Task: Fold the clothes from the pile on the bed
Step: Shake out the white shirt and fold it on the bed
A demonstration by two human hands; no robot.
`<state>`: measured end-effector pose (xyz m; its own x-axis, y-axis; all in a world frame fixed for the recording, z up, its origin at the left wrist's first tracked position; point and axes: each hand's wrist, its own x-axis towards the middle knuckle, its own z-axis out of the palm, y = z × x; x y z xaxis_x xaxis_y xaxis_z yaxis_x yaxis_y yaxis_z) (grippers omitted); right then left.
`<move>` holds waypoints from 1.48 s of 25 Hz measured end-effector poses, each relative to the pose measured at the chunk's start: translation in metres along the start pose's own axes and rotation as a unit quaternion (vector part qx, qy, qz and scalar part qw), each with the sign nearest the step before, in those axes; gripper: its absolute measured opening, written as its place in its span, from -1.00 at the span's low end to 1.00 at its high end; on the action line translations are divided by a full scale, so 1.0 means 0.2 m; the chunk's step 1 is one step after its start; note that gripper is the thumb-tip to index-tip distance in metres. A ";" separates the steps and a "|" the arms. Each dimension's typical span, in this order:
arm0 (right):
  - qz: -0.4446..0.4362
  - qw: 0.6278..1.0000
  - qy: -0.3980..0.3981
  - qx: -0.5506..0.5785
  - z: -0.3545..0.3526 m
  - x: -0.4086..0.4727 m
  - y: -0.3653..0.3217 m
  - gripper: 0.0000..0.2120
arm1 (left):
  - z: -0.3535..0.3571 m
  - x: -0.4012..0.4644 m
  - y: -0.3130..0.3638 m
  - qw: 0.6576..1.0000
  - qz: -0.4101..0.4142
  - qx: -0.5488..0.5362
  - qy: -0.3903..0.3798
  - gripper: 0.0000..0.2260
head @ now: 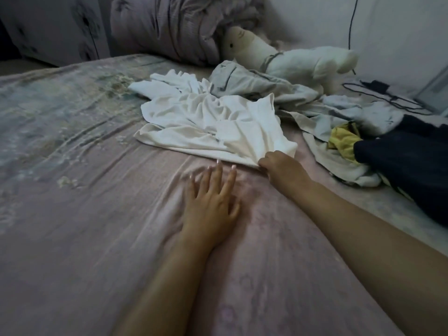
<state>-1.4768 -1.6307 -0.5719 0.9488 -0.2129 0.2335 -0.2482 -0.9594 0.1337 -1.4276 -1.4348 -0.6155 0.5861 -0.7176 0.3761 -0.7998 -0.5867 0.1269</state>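
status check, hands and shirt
Right hand grips white shirt hem. Left hand open, flat on bed. Shirt crumpled, unfolded. Nothing in the way.

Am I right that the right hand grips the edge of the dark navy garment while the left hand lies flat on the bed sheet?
Not quite. In the head view the right hand grips the near edge of the white garment, not the navy one; the dark navy garment lies untouched further right. The rest holds: the left hand lies flat, fingers spread, on the bed sheet.
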 end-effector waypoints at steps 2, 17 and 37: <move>-0.040 0.998 0.046 -0.005 -0.08 -0.25 -0.06 -0.77 | -0.03 -0.06 0.04 0.994 0.064 -0.044 0.082 -0.45; -0.118 0.989 0.012 0.088 -0.57 -2.01 -0.53 -0.85 | -0.72 -1.12 0.58 0.964 0.245 -0.046 -0.095 -0.57; 0.362 0.804 -0.077 0.466 -0.60 -1.33 0.08 -0.51 | -0.57 -1.08 0.99 0.958 0.280 -0.055 -0.027 -0.53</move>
<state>-1.7569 -1.5672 -0.5163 0.6532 -0.7286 -0.2063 -0.5600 -0.2815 -0.7792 -1.7278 -1.3536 -0.5668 0.0638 -0.9287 0.3652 -0.9979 -0.0620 0.0166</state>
